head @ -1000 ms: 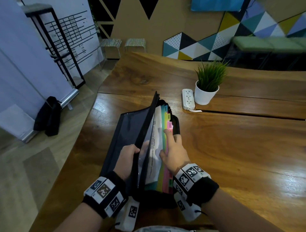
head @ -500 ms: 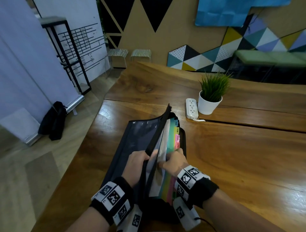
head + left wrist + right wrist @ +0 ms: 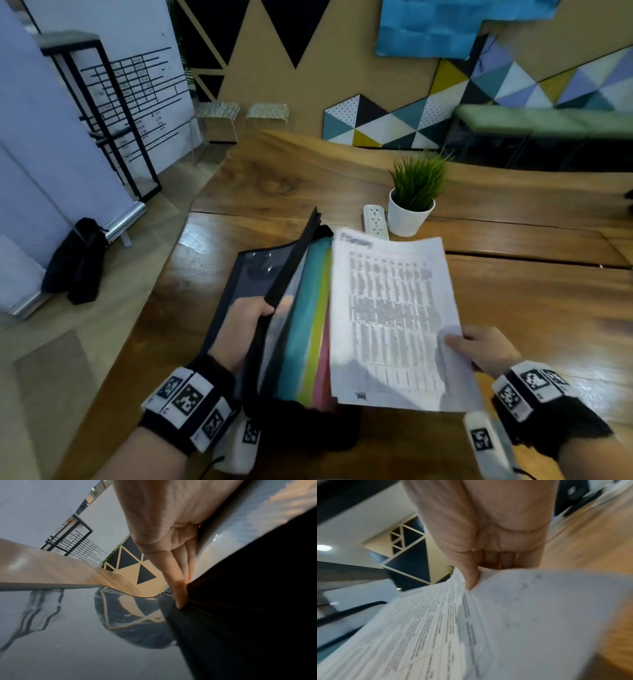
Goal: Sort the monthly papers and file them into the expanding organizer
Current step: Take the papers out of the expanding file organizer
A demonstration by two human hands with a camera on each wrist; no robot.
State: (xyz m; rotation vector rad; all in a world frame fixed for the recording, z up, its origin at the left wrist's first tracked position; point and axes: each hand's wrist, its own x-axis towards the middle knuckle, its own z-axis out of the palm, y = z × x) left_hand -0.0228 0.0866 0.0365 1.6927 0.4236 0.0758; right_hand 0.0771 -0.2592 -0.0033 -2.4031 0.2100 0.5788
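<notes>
A black expanding organizer [image 3: 301, 308] with teal, yellow-green and pink dividers lies open on the wooden table [image 3: 531, 308]. My left hand [image 3: 246, 322] grips its black front flap [image 3: 291, 263], fingers curled over the edge; in the left wrist view the fingers [image 3: 178, 582] press along the dark flap [image 3: 248, 588]. My right hand [image 3: 479, 346] pinches a sheaf of printed white papers [image 3: 394, 322] at the right edge, held above the organizer's right side. In the right wrist view the thumb [image 3: 469, 572] presses on the papers [image 3: 471, 622].
A white power strip [image 3: 376, 221] and a small potted plant [image 3: 414, 198] stand just beyond the organizer. The table's left edge drops to the floor, where a black bag [image 3: 78, 260] lies by a banner stand.
My right hand has drawn the printed papers out of the organizer and swung them right and up. The left hand still holds the flap back. The head view has tilted up.
</notes>
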